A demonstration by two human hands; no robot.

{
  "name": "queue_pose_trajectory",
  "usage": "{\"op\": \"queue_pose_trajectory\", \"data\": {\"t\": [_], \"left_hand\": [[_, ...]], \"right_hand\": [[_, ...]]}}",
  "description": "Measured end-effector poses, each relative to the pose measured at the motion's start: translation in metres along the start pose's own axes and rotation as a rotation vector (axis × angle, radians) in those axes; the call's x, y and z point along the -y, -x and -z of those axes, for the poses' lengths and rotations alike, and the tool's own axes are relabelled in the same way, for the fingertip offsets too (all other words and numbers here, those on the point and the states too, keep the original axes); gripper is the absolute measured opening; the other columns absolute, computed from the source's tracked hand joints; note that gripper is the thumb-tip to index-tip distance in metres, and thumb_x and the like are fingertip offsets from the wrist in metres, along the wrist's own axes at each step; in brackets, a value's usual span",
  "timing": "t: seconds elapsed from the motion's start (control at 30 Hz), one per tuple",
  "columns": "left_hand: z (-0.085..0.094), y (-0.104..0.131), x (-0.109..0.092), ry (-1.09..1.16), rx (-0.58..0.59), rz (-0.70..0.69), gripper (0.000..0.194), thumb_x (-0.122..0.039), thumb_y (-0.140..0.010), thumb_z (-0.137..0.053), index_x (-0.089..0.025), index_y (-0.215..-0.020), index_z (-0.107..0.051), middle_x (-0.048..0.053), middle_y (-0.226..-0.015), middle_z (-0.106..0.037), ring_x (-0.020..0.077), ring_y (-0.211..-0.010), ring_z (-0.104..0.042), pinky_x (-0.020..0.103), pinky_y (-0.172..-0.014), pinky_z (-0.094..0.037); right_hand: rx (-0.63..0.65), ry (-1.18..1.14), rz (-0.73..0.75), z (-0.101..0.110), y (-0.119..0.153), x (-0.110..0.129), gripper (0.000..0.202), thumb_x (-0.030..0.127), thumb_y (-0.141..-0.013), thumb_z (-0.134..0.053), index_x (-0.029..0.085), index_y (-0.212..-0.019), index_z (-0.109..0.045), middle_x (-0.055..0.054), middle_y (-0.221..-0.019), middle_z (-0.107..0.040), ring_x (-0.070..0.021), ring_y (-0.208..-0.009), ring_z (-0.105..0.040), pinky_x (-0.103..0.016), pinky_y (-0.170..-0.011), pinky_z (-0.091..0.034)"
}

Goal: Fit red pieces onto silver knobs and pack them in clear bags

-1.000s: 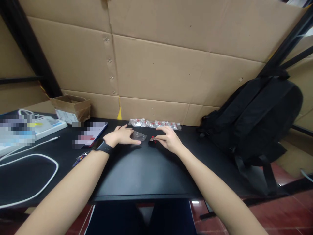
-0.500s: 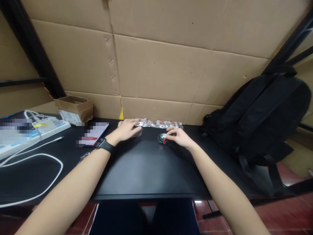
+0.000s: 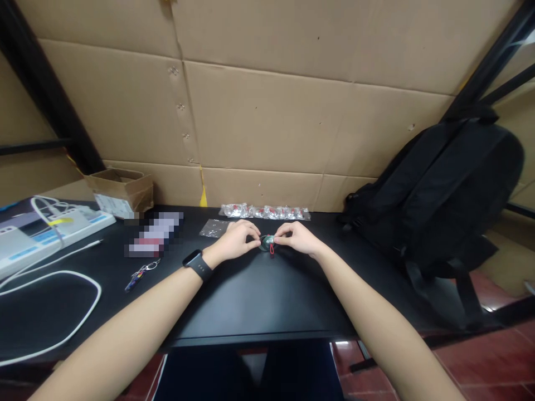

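Note:
A small round, shiny grey-green disc [image 3: 266, 245] with a red cord loop [image 3: 272, 250] is between my two hands, just above or on the black table. The thumb and fingers of my right hand [image 3: 298, 238] pinch its right side by the loop. At its left edge, my left hand [image 3: 239, 240], with a dark watch on the wrist, has thumb and fingertips closed on the rim. Behind the left hand lies a clear plastic bag [image 3: 213, 228], partly hidden by the fingers. The face of the disc is too small to make out.
Several clear-wrapped pieces with red bits [image 3: 273, 212] line the table's back edge against the cardboard wall. At left are a cardboard box [image 3: 140, 192], a blurred-out flat item [image 3: 156, 231], a keychain [image 3: 142, 275] and a power strip with white cables [image 3: 83, 225]. A black backpack [image 3: 451, 184] stands right.
My left hand has left the clear bag, now lying on the table, and moved right to the disc. My right hand still pinches the disc, and the view has shifted slightly.

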State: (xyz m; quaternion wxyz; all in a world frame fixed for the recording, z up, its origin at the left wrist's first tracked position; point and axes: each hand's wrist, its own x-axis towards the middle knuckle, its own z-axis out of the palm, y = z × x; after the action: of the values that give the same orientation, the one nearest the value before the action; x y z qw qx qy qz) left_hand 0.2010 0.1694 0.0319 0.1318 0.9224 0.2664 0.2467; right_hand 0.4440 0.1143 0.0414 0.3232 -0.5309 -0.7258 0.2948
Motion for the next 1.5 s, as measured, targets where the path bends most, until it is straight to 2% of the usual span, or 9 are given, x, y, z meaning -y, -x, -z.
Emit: {"op": "queue_pose_trajectory", "data": {"t": [0.17, 0.27, 0.4, 0.6, 0.83, 0.93, 1.1, 1.27, 1.5], "left_hand": [[0.001, 0.001, 0.006, -0.127, -0.086, -0.020, 0.015, -0.034, -0.090, -0.067, -0.026, -0.087, -0.078, 0.004, -0.110, -0.074, 0.0278, -0.118, -0.054, 0.048, -0.102, -0.031], [0.001, 0.002, 0.006, -0.165, -0.102, -0.042, 0.013, -0.034, -0.090, -0.068, -0.028, -0.088, -0.079, 0.003, -0.112, -0.074, 0.0298, -0.122, -0.050, 0.050, -0.103, -0.027], [-0.004, 0.001, 0.006, -0.131, -0.040, -0.086, 0.012, -0.034, -0.087, -0.072, -0.035, -0.096, -0.079, 0.000, -0.116, -0.074, 0.0300, -0.125, -0.049, 0.050, -0.103, -0.025], [-0.003, 0.002, 0.002, -0.047, 0.021, -0.056, 0.026, -0.031, -0.076, -0.080, -0.032, -0.101, -0.078, 0.002, -0.121, -0.072, 0.0337, -0.128, -0.047, 0.053, -0.107, -0.027], [0.004, -0.004, -0.004, 0.490, -0.093, 0.025, 0.028, -0.038, -0.096, -0.058, -0.021, -0.111, -0.073, 0.008, -0.115, -0.073, 0.0239, -0.107, -0.065, 0.038, -0.098, -0.047], [0.002, -0.006, -0.008, 0.701, -0.077, 0.043, 0.032, -0.042, -0.092, -0.064, -0.018, -0.112, -0.072, 0.010, -0.116, -0.073, 0.0249, -0.108, -0.066, 0.038, -0.099, -0.048], [-0.002, -0.005, -0.017, 0.853, -0.127, 0.073, 0.035, -0.041, -0.087, -0.072, -0.016, -0.112, -0.072, 0.011, -0.119, -0.072, 0.0250, -0.109, -0.066, 0.038, -0.100, -0.048], [-0.004, -0.007, -0.012, 0.734, -0.149, 0.043, 0.030, -0.042, -0.090, -0.068, -0.016, -0.104, -0.073, 0.010, -0.112, -0.073, 0.0233, -0.104, -0.066, 0.038, -0.098, -0.049], [-0.004, -0.005, 0.014, 0.226, -0.150, 0.138, 0.024, -0.041, -0.090, -0.063, -0.021, -0.087, -0.075, 0.006, -0.100, -0.074, 0.0234, -0.096, -0.064, 0.038, -0.092, -0.047]], "right_hand": [[0.026, -0.154, -0.088, 0.007, 0.004, 0.001, 0.028, 0.041, -0.074, -0.079, 0.015, -0.085, -0.079, -0.004, -0.072, -0.072, -0.0147, -0.063, -0.058, -0.029, -0.065, -0.045], [-0.042, -0.248, -0.104, 0.015, 0.007, 0.005, 0.030, 0.043, -0.073, -0.080, 0.015, -0.084, -0.078, -0.004, -0.070, -0.070, -0.0139, -0.062, -0.058, -0.027, -0.058, -0.042], [-0.141, -0.354, -0.123, 0.022, 0.009, 0.007, 0.033, 0.044, -0.073, -0.081, 0.015, -0.089, -0.077, -0.003, -0.070, -0.068, -0.0120, -0.060, -0.055, -0.024, -0.053, -0.038], [-0.156, -0.394, -0.150, 0.012, 0.007, 0.005, 0.034, 0.043, -0.070, -0.085, 0.014, -0.087, -0.077, -0.004, -0.067, -0.068, -0.0118, -0.059, -0.055, -0.023, -0.051, -0.037], [-0.062, -0.680, -0.138, -0.004, 0.006, 0.009, 0.034, 0.039, -0.070, -0.087, 0.014, -0.091, -0.076, -0.002, -0.070, -0.066, -0.0085, -0.058, -0.052, -0.022, -0.054, -0.039], [-0.036, -0.749, -0.143, -0.010, 0.006, 0.013, 0.033, 0.037, -0.070, -0.088, 0.014, -0.090, -0.076, -0.002, -0.071, -0.066, -0.0079, -0.060, -0.053, -0.022, -0.055, -0.040], [-0.012, -0.862, -0.135, -0.015, 0.007, 0.016, 0.031, 0.035, -0.069, -0.089, 0.016, -0.088, -0.074, 0.000, -0.073, -0.067, -0.0081, -0.061, -0.055, -0.022, -0.058, -0.041], [0.025, -0.866, -0.117, -0.016, 0.009, 0.021, 0.032, 0.036, -0.068, -0.090, 0.016, -0.087, -0.073, 0.000, -0.071, -0.067, -0.0084, -0.059, -0.054, -0.023, -0.060, -0.042], [0.047, -0.680, -0.085, 0.007, 0.013, 0.022, 0.033, 0.037, -0.067, -0.089, 0.015, -0.087, -0.075, -0.001, -0.070, -0.067, -0.0092, -0.059, -0.054, -0.024, -0.058, -0.041]]}}
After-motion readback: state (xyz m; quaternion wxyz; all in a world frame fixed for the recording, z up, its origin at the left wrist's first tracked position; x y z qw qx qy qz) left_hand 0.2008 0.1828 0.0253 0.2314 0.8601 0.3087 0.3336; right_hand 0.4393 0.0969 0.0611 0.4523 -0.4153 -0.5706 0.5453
